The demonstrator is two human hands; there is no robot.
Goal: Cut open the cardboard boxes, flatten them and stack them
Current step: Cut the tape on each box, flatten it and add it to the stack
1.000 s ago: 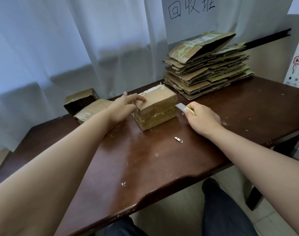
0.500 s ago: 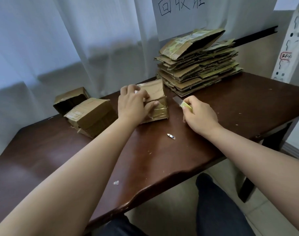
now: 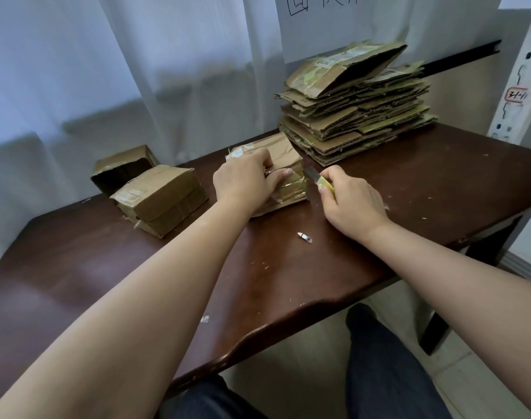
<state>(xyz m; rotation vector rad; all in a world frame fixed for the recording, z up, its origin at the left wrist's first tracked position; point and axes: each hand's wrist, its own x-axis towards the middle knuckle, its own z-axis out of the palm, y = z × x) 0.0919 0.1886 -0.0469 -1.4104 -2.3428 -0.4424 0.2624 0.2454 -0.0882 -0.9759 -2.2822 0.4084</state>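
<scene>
A small taped cardboard box [image 3: 284, 155] stands on the dark wooden table [image 3: 439, 182] at its middle. My left hand [image 3: 246, 179] grips the box from the near side, with fingers over the top and the thumb on the taped front face. My right hand [image 3: 353, 201] holds a yellow utility knife [image 3: 320, 180] with its blade out, the tip at the box's right front corner. A tall stack of flattened boxes [image 3: 355, 107] lies at the back right.
Another taped box [image 3: 161, 198] sits to the left, with an open box [image 3: 122, 167] on its side behind it. A snapped blade piece [image 3: 304, 237] and cardboard scraps lie on the table. White curtains hang behind. My legs show below the front edge.
My left hand turned the box upright and now clamps it from the front. The knife moved up to the box's right corner. The camera shifted, showing the second box at left.
</scene>
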